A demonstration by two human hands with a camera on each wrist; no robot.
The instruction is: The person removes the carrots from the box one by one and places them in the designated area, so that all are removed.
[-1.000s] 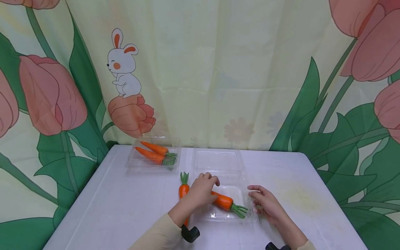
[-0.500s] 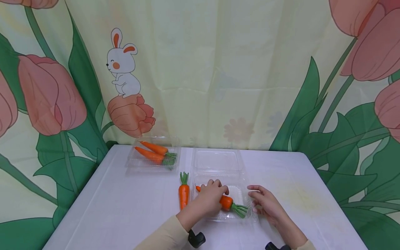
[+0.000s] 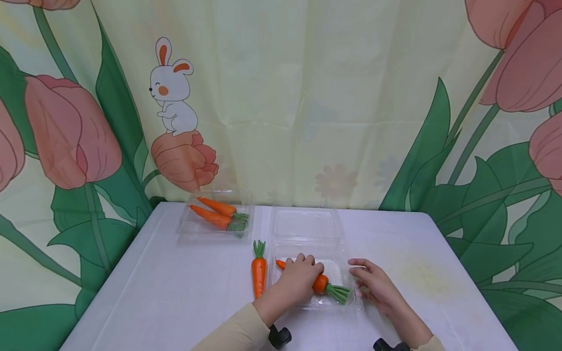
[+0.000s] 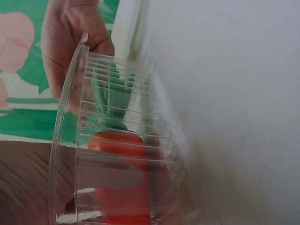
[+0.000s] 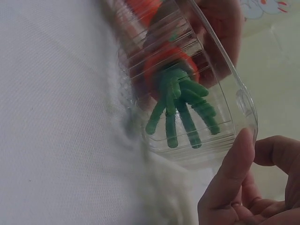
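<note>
In the head view a clear plastic clamshell box (image 3: pixel 307 304) stands with its lid folded back. A carrot (image 3: pixel 321 284) lies slanted in its base, green stalks toward the right corner. My left hand (image 3: pixel 298 280) reaches in from the left, fingers curled over the carrot's middle and hiding it; the tip shows beyond. My right hand (image 3: pixel 378 287) is at the box's right edge. The right wrist view shows its thumb (image 5: pixel 236 159) against the rim, the forefinger behind, pinching the corner.
Left of the box a second carrot (image 3: pixel 259 273) lies on the white table (image 3: pixel 175 287), partly hidden by my left forearm. At the back left another clear box (image 3: pixel 186 226) holds two carrots. A printed curtain (image 3: pixel 272 97) hangs behind the table.
My left hand has moved right along the carrot, from near its tip to its middle, uncovering the tip. The carrot in the box and my right hand stay nearly in place.
</note>
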